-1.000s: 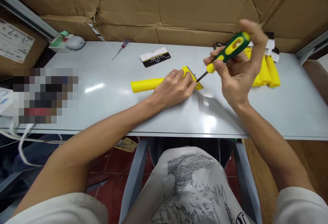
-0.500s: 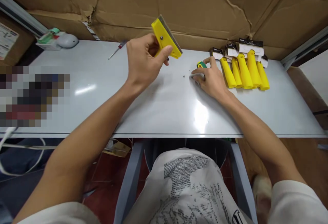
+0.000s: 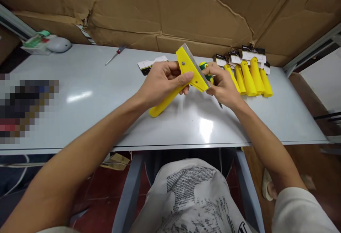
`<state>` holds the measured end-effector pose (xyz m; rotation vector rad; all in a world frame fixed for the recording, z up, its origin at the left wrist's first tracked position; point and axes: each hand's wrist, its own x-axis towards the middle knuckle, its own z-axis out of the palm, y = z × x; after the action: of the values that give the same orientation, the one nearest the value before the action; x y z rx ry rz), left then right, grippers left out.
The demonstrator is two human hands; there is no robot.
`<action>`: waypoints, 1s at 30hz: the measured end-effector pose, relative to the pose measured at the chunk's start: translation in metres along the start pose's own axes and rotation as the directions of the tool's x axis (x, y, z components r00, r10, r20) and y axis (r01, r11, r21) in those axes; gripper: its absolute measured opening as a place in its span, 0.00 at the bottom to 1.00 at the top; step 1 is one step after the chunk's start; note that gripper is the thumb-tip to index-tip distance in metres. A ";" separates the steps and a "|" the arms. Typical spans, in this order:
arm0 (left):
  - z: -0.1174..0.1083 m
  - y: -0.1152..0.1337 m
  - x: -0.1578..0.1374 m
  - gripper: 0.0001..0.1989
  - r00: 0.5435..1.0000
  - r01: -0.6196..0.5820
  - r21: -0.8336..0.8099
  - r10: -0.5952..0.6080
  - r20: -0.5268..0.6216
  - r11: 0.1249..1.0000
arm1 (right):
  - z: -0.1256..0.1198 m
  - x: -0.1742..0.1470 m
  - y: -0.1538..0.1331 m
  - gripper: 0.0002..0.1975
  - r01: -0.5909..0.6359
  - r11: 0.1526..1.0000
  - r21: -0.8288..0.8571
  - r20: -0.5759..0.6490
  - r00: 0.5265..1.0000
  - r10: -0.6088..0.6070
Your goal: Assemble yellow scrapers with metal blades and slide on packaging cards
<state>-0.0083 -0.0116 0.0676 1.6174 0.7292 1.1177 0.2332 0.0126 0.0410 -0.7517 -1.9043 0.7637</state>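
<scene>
My left hand [image 3: 165, 82] is closed around a yellow scraper [image 3: 193, 71], thumb on the head's flat face. The scraper's metal blade edge points up and right, and its handle slants down to the left. A screw [image 3: 183, 63] sits in the upper part of the head, and a small dark round spot [image 3: 196, 81] shows lower down. My right hand [image 3: 222, 84] grips a screwdriver with a green and yellow handle [image 3: 204, 66], its shaft pointing down under the palm. The right fingertips are at the head's lower right corner; whether they also hold something small is hidden.
Several yellow scraper handles [image 3: 249, 78] with black and white cards lie at the right. Another card [image 3: 146, 68] lies behind my left hand. A second screwdriver [image 3: 115, 54] and a grey mouse-shaped object [image 3: 59, 44] are to the left. Cardboard [image 3: 128, 16] stands along the back.
My left hand has lowered the scraper and brought it right, so its handle shows. My right hand now meets the head with the screwdriver. The small piece on the table no longer shows.
</scene>
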 end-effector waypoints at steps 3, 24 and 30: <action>0.007 0.008 -0.004 0.28 1.000 0.002 0.024 -0.002 -0.001 1.000 | 0.007 -0.003 -0.007 0.14 -0.043 0.985 0.167 0.054 0.998 0.035; 0.010 0.001 -0.008 0.28 0.995 -0.097 0.089 0.099 -0.018 0.991 | 0.024 -0.013 -0.024 0.26 -0.203 0.862 0.465 0.040 0.977 0.209; 0.011 0.003 -0.008 0.29 0.996 -0.089 0.103 0.089 0.001 0.991 | 0.019 -0.015 -0.026 0.29 -0.230 0.871 0.434 0.040 0.971 0.236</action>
<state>-0.0017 -0.0236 0.0676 1.7496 0.7336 1.1633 0.2165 -0.0185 0.0457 -0.7025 -1.5577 1.2828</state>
